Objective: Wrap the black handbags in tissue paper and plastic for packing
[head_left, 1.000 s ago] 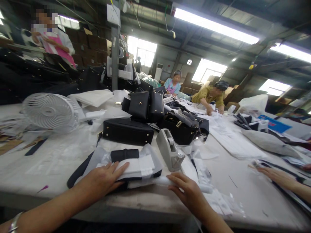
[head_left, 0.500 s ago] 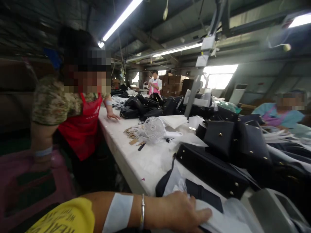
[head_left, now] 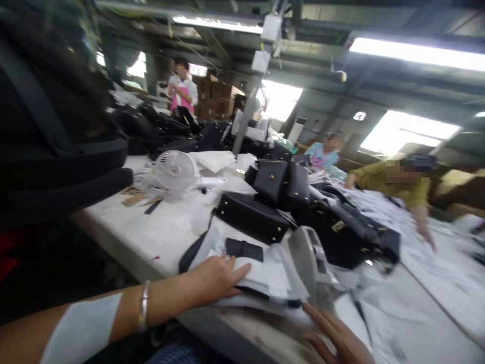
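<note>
Pale tabletop on the work table (head_left: 125, 235) is being shared with black bags and loose papers, while a white fan (head_left: 172, 171) is being kept beyond the grip, to its left. Directly beneath the left hand (head_left: 215, 280), a flat bundle (head_left: 278, 278) is being pressed by spread fingers; whether its near edge is also being pinched by the thumb cannot be told. At the bundle's right corner, a fingertip of the right hand (head_left: 337, 333) is being brought to the edge, but blur is hiding whether anything is being grasped. For tidy handling, pressure is probably best being spread evenly, since thin wrapping is easily being creased. Under the left fingers, smooth, matt white paper (head_left: 261, 273) is being backed by cloudy, crinkled wrapping (head_left: 297, 285). Just beyond them, a soft-looking dark banded piece (head_left: 244, 249) is being carried on top. Right of the grip, a grey, angular tape dispenser (head_left: 306, 255) is being stood; farther off, a boxy black bag (head_left: 250, 217) is being shown with gold-coloured studs.
</note>
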`<state>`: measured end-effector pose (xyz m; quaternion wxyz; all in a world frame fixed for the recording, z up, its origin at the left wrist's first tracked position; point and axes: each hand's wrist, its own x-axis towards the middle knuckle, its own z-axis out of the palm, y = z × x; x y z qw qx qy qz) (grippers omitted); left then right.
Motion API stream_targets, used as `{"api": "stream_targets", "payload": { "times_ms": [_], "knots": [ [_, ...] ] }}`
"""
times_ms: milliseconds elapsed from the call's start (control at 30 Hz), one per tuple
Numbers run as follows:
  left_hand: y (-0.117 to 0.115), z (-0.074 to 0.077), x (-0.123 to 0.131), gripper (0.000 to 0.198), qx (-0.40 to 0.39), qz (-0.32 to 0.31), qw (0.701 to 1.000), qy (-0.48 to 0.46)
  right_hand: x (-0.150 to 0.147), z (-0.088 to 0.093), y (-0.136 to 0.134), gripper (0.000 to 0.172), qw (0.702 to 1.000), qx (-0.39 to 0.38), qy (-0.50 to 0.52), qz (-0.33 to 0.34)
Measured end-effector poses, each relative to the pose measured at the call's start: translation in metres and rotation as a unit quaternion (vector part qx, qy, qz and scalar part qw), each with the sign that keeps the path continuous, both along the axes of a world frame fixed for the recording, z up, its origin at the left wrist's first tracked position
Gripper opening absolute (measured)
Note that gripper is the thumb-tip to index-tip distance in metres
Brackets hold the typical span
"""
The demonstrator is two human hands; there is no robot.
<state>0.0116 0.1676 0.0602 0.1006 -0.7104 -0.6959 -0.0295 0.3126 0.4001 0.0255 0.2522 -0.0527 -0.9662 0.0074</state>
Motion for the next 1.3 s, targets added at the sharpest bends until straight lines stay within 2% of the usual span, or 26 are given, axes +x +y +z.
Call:
{"api": "stream_targets", "payload": {
  "times_ms": [100,233,300,400,500,533,600,667,733,833,933,1000,1133,1200,1300],
  "knots": [
    [0.003,-0.002,-0.004,0.059,-0.005,-0.006,1.000,-0.004,0.019,0.006,-0.003,0.033,0.999,0.001,0.001,-0.050],
    [0.002,0.003,-0.002,0.057,-0.019,-0.004,1.000,-0.001,0.008,0.003,-0.007,0.030,0.997,-0.052,0.007,-0.053],
    [0.002,0.005,-0.001,0.056,-0.025,-0.001,1.000,0.000,0.001,0.003,-0.009,0.031,0.998,-0.055,0.007,-0.042],
    [0.002,0.007,0.000,0.056,-0.030,0.005,1.000,-0.004,-0.003,0.011,-0.017,0.033,0.999,0.000,0.003,-0.047],
    [0.001,0.009,0.000,0.057,-0.038,0.005,0.999,-0.014,-0.007,0.023,-0.040,0.034,0.994,0.080,0.028,-0.072],
    [0.000,0.011,0.000,0.058,-0.041,0.004,0.999,-0.020,-0.012,0.026,-0.051,0.038,0.994,0.090,0.035,-0.055],
    [-0.001,0.015,-0.002,0.060,-0.046,0.001,0.998,-0.036,-0.028,0.027,-0.077,0.050,0.996,0.077,0.029,0.024],
    [-0.003,0.021,-0.007,0.064,-0.050,-0.004,0.997,-0.059,-0.052,0.021,-0.103,0.053,0.993,0.053,0.014,0.109],
    [-0.006,0.026,-0.011,0.069,-0.048,-0.013,0.995,-0.086,-0.078,0.009,-0.125,0.051,0.990,0.049,0.015,0.131],
    [-0.012,0.031,-0.018,0.074,-0.027,-0.024,0.991,-0.129,-0.110,-0.011,-0.144,0.044,0.991,0.083,0.043,0.091],
    [-0.018,0.029,-0.024,0.072,-0.003,-0.025,0.984,-0.177,-0.123,-0.025,-0.149,0.037,0.985,0.140,0.094,0.038],
    [-0.022,0.027,-0.032,0.063,0.008,-0.026,0.978,-0.209,-0.126,-0.030,-0.150,0.037,0.980,0.160,0.117,0.007],
    [-0.033,0.020,-0.054,0.035,0.020,-0.057,0.964,-0.259,-0.128,-0.038,-0.156,0.032,0.980,0.150,0.124,-0.028],
    [-0.040,0.016,-0.064,0.035,0.032,-0.074,0.958,-0.274,-0.129,-0.039,-0.159,0.030,0.980,0.143,0.130,-0.040],
    [-0.051,0.007,-0.076,0.047,0.055,-0.075,0.955,-0.281,-0.130,-0.039,-0.164,0.029,0.979,0.131,0.146,-0.057]
  ]
}}
